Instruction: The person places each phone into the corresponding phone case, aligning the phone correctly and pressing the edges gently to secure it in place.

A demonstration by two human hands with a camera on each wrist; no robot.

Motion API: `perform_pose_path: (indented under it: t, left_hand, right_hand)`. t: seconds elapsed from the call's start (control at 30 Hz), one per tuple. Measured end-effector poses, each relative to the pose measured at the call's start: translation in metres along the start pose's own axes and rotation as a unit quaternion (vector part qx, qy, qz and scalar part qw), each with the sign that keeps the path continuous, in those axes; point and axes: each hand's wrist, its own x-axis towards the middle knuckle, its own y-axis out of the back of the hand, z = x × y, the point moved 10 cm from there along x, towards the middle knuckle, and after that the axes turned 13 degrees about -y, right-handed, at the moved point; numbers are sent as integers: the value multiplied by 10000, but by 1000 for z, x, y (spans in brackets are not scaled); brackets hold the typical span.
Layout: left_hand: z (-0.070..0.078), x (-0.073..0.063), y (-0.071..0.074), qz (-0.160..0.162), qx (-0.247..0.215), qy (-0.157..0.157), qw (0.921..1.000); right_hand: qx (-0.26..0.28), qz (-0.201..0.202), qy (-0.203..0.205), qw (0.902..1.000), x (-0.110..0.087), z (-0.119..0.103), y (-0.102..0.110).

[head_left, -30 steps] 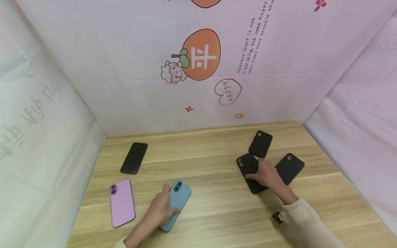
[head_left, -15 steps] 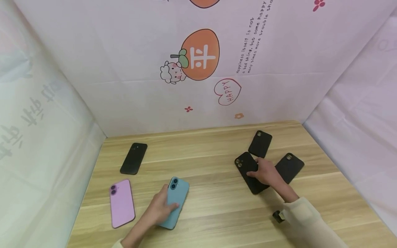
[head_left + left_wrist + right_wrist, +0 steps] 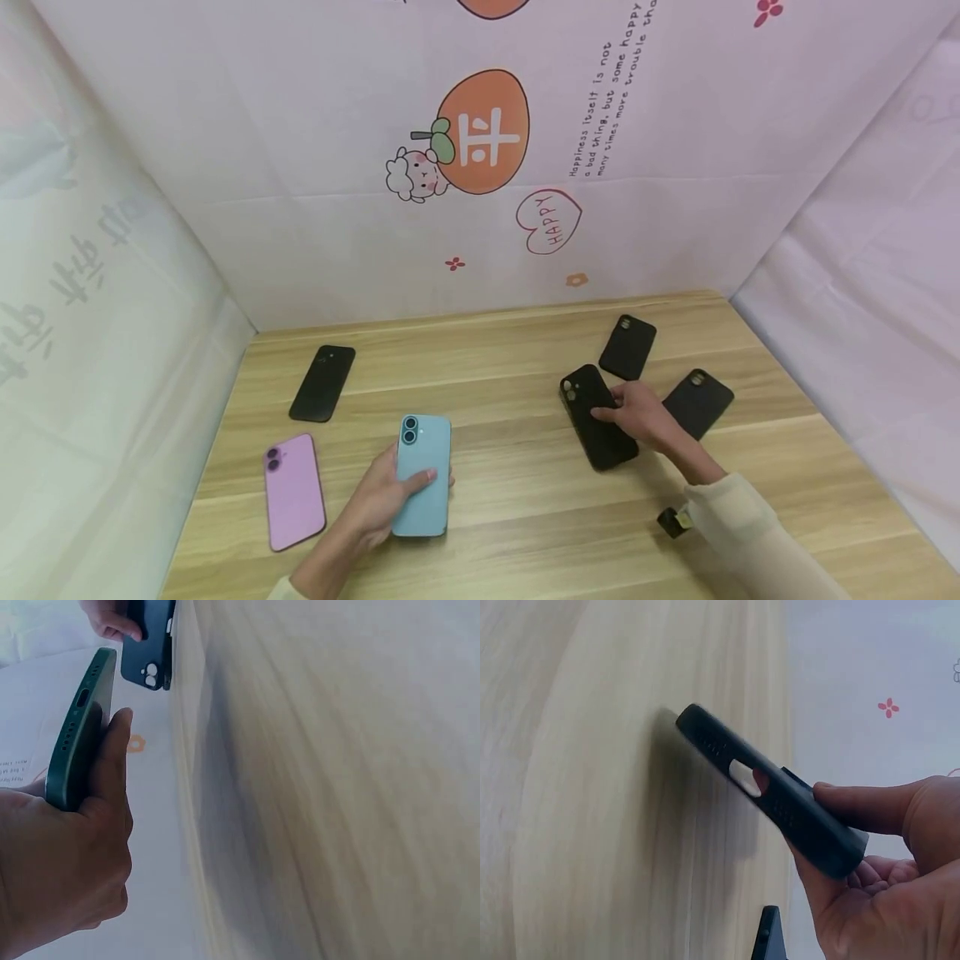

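My left hand (image 3: 378,500) grips a light blue phone (image 3: 423,496), thumb across its back and fingers curling round the far edge. Its twin camera lenses point up at the top left corner. In the left wrist view the phone (image 3: 75,735) shows its bottom edge with the charging port, raised off the table. Over on the right, my right hand (image 3: 637,412) pinches a black phone case (image 3: 596,429) between thumb and fingers. The right wrist view shows this case (image 3: 780,799) tilted above the wood, with the port cutout in its end.
Left of me a pink phone (image 3: 294,492) and a black phone (image 3: 324,383) lie on the wooden table (image 3: 510,533). Two more black cases lie by my right hand, a back case (image 3: 628,347) and a right case (image 3: 699,403). A printed white cloth (image 3: 337,250) stands behind.
The blue phone has lifted and turned upright in my left hand, shifting away from me. My right hand has raised the black case slightly and moved it a little left.
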Motion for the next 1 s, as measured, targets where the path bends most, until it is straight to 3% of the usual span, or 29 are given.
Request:
perform_pose_path:
  t: [0.2,0.47,0.67,1.0]
  left_hand:
    - [0,3,-3,48,-387,-13,9992]
    - [1,8,-7,171,-637,-66,9978]
    - [3,12,-11,179,-607,-110,9979]
    - [4,14,-21,215,-813,-152,9963]
  right_hand:
    - [1033,-482,-174,9933,0,-7,-6]
    - [2318,-1249,39,9647,-11,-30,-15]
    - [2685,-1536,83,9509,-19,-46,-24]
    - [2934,-1775,289,9389,-29,-73,-42]
